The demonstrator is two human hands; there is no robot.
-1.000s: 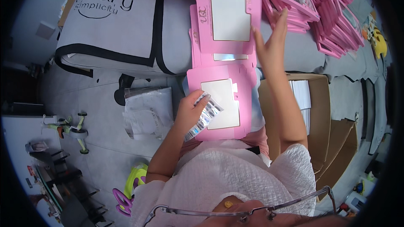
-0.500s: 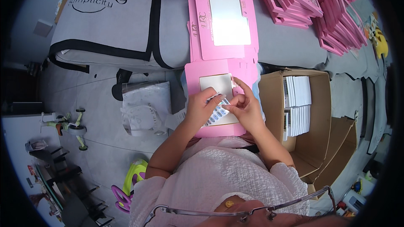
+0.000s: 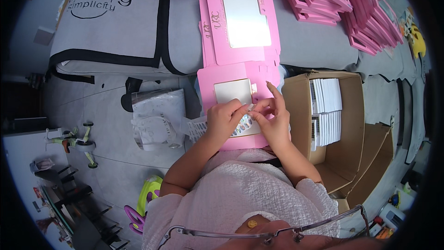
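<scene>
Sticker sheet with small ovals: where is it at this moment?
In the head view, the sticker sheet is in the left hand, slightly below and right of centre, beside the right hand and over the lower pink card.

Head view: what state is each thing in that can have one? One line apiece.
Left hand: closed on the patterned sheet.
Right hand: at the sheet's edge, grip unclear.
Patterned sheet: held over the lower pink card.
Lower pink card: partly hidden by the hands.
Upper pink card: lying beyond the hands, uncovered by them.
Cardboard box: open, partly filled with white packs.
Plastic package: lying on the floor.
</scene>
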